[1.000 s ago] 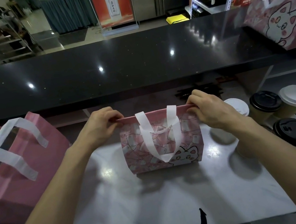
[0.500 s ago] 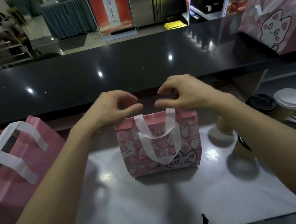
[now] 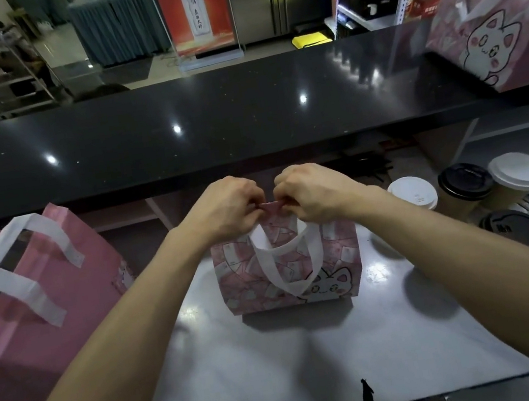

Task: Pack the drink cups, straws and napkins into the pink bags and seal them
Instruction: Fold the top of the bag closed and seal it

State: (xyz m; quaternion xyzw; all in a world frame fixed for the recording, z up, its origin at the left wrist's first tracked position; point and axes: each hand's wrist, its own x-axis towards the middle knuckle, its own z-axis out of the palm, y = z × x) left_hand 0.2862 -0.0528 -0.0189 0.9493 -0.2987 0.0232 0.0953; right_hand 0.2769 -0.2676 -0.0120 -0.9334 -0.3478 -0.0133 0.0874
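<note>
A small pink bag [image 3: 334,258] printed with a cat stands upright on the white worktop [image 3: 282,364], its white handle hanging down the front. My left hand [image 3: 223,208] and my right hand [image 3: 317,192] sit side by side at the middle of the bag's top edge, both pinching it together. The bag's contents are hidden. Several lidded drink cups [image 3: 465,184] stand to the right, some with white lids, some with black.
A larger pink bag [image 3: 39,298] with a white handle stands open at the left. Another cat-print pink bag [image 3: 498,24] sits on the raised black counter [image 3: 209,122] at the far right. Dark straws [image 3: 368,166] lie under the counter ledge.
My hands left the outer corners of the bag's top edge, rose, came together at its middle and now pinch it there. The top of the bag has narrowed.
</note>
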